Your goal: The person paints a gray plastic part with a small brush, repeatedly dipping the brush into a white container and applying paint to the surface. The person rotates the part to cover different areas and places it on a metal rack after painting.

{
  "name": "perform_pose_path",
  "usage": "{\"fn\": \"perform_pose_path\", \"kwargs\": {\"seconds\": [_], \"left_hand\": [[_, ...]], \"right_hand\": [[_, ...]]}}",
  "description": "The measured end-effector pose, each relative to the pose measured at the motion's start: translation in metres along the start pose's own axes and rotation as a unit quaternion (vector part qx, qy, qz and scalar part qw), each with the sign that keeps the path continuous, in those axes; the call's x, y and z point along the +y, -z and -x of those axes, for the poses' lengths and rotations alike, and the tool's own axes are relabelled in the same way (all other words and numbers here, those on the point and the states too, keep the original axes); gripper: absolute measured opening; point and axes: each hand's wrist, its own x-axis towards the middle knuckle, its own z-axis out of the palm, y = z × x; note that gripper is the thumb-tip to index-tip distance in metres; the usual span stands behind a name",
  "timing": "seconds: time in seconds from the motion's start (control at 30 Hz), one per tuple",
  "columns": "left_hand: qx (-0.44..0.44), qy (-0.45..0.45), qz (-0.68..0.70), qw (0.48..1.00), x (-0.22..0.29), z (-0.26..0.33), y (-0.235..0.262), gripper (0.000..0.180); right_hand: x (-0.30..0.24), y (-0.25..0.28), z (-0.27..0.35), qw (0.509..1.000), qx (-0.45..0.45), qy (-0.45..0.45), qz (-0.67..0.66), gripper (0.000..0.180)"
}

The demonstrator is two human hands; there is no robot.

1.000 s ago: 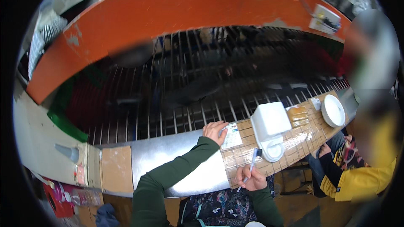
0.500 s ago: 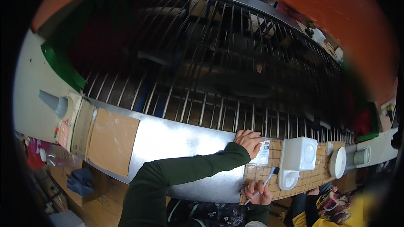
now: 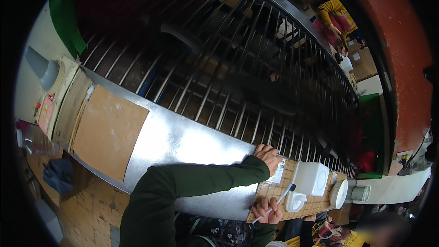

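In my right hand (image 3: 268, 210), closed near the front edge of the bench, is a slim white-handled brush (image 3: 282, 197) with dark bristles. It slants up and to the right, its tip close to a white plastic container (image 3: 309, 178) that has a small round cup (image 3: 297, 202) at its near side. My left hand (image 3: 268, 158) lies at the bench's far edge, beside the metal bars, with its fingers stretched out and partly hidden. A printed card (image 3: 277, 174) lies just below it on the tan gridded mat (image 3: 264, 191). A white round bowl (image 3: 339, 194) stands right of the container.
Long rows of metal bars (image 3: 201, 105) fill the space beyond the shiny metal bench top (image 3: 160, 139). A brown board (image 3: 112, 130) lies at left, near a grey cone (image 3: 42, 68). A co-worker in yellow (image 3: 311, 235) is at lower right; another person (image 3: 340, 18) is across the bars.
The view has turned, so the bench slants more steeply and the far-side person shows. Both hands stay at nearly the same places on the bench, the brush still in the right.
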Motion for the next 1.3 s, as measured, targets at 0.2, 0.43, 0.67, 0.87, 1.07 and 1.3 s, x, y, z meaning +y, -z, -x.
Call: {"fn": "perform_pose_path", "kwargs": {"seconds": [0.2, 0.43, 0.67, 0.87, 1.07, 1.3], "left_hand": [[-0.039, 0.017, -0.002, 0.999, 0.002, -0.001, 0.004, 0.022], [-0.046, 0.011, -0.004, 0.999, 0.004, -0.002, 0.008, 0.023], [-0.052, 0.019, 0.009, 0.998, 0.004, -0.002, 0.007, 0.024], [-0.079, 0.022, -0.010, 0.997, 0.007, -0.004, 0.011, 0.025], [-0.063, 0.020, -0.012, 0.998, 0.006, -0.004, 0.008, 0.028], [-0.070, 0.023, -0.019, 0.997, 0.006, -0.004, 0.009, 0.027]], "right_hand": [[0.000, -0.001, 0.000, 1.000, 0.004, 0.007, 0.012, 0.037], [0.000, -0.003, -0.001, 1.000, 0.006, 0.010, 0.022, 0.036], [0.000, -0.001, 0.002, 1.000, 0.014, 0.016, 0.019, 0.036], [0.001, -0.002, 0.001, 1.000, 0.013, 0.021, 0.011, 0.035], [0.001, 0.000, 0.001, 0.999, 0.006, 0.024, 0.023, 0.036], [0.002, -0.001, 0.002, 0.999, 0.015, 0.028, 0.029, 0.036]]}}
